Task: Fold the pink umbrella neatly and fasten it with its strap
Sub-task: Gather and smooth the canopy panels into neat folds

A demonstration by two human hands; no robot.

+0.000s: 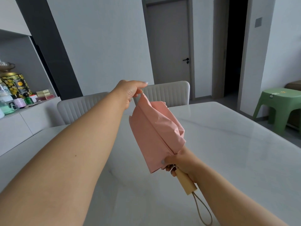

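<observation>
The pink umbrella (pixel 154 132) is collapsed and held in the air above the table, its canopy hanging in loose folds. My right hand (pixel 176 162) grips it at the base of the canopy, just above the pale wooden handle (pixel 186 181), from which a beige cord loop (pixel 203 211) dangles. My left hand (pixel 130 92) is stretched out ahead and pinches the far tip of the pink fabric, pulling one panel taut. The strap is not visible.
A white marble table (pixel 228 152) lies under my arms. Two pale ribbed chairs (pixel 167 93) stand at its far side. A green plastic stool (pixel 280 105) is at the right. A sideboard with tins and bottles (pixel 16 92) runs along the left wall.
</observation>
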